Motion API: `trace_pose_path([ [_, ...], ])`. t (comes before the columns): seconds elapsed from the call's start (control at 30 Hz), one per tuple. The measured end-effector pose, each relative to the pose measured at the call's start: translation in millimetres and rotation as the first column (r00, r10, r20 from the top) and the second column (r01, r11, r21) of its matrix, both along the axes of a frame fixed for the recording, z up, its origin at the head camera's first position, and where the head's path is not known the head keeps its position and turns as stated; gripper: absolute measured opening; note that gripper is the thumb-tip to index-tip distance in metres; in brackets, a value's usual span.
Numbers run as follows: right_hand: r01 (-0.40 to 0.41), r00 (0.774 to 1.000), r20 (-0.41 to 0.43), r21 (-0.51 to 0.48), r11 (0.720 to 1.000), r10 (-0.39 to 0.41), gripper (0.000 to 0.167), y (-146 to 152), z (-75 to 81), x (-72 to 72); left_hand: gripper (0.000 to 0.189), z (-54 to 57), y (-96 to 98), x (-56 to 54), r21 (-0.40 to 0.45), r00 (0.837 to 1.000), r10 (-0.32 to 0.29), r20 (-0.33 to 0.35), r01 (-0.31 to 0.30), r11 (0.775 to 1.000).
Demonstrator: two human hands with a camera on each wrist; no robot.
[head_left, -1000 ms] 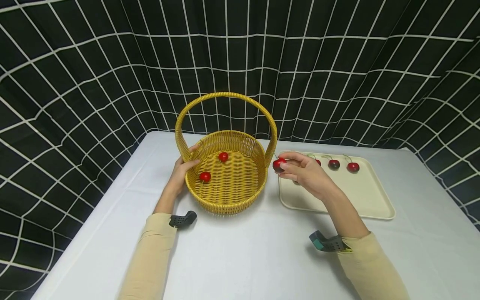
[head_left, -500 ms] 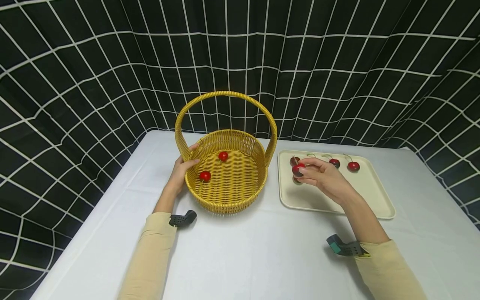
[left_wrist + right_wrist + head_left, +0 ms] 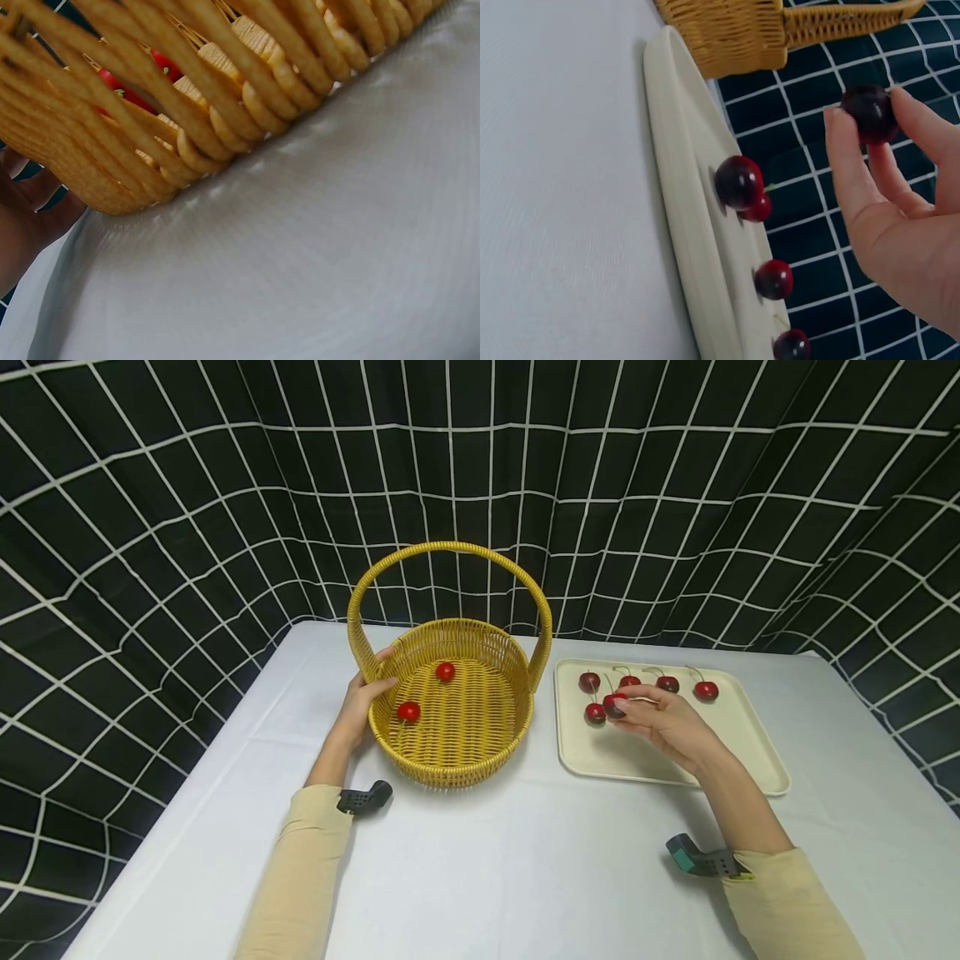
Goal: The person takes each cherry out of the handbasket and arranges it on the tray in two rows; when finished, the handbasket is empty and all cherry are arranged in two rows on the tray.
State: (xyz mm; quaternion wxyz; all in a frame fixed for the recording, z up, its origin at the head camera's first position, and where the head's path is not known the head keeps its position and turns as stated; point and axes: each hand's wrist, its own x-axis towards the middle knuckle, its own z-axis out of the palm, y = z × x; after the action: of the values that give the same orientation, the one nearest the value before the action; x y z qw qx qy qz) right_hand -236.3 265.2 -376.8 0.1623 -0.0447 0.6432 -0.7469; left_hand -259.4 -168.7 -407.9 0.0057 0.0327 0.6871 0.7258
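Note:
My left hand grips the left rim of a yellow wicker basket, its thumb over the edge near the handle's foot. Inside the basket lie two red cherries, one toward the back and one at the left. My right hand pinches a dark red cherry by thumb and fingertips, held above the cream tray. Beneath and around it, several cherries with stems rest on the tray, among them a front-left cherry and a far-right cherry.
A white cloth covers the table. Behind and at both sides hangs a black curtain with white grid lines. The basket's tall arched handle rises over its opening, and the tray stands just right of the basket.
With the cherry still pinched, my right hand has moved right, from beside the basket's right rim to over the tray. The left hand keeps its place on the basket.

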Motion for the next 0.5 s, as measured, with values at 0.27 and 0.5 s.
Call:
trace_pose_path([
  [0.27,0.06,0.998,-0.028,0.091,0.994,-0.058,0.026,8.0,-8.2,-4.5,0.058,-6.0,-0.6,-3.4,0.008,1.0,0.01,0.008,-0.01,1.0],
  [0.5,0.074,0.997,-0.029,0.233,0.97,-0.07,0.04,13.7,-15.3,-7.5,0.057,-20.7,-4.7,-13.2,0.003,1.0,0.019,-0.002,-0.019,1.0],
])
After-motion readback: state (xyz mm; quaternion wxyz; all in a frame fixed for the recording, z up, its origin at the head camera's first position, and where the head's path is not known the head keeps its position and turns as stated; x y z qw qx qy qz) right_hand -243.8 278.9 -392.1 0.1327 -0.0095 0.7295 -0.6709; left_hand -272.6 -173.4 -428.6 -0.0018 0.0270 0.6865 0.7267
